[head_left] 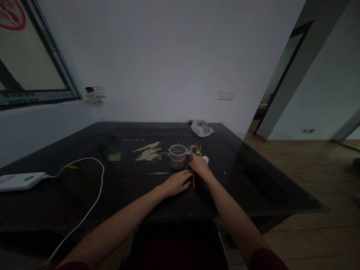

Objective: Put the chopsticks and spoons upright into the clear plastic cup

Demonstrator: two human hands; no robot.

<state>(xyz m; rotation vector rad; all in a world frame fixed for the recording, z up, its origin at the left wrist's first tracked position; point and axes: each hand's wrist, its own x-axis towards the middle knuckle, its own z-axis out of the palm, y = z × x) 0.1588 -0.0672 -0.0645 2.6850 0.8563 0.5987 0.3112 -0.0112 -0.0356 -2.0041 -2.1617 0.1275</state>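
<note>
Well, the clear cup [177,162] stands upright, contents indistinct; the right hand [198,164] pinches a slim, tan stick [193,183]; whether the left hand [177,182] grips, I can't tell.

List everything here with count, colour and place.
Table: one, black, centre.
Container: one, clear, centre.
Wooden sticks: several, tan, centre.
Small pieces: several, white and silver, near sticks.
Plastic bag: one, clear, far edge.
Device: one, white, left.
Cable: one, white, left.
Flat object: one, black, right.
Sockets: several, white, back.
Walls: several, pale, behind.
Window: one, dark, upper left.
Doorway: one, dark, right.
Floor: one, brown, right.
Left hand: one, bare, near sticks.
Right hand: one, bare, on sticks.
Sleeves: two, maroon, bottom.
</note>
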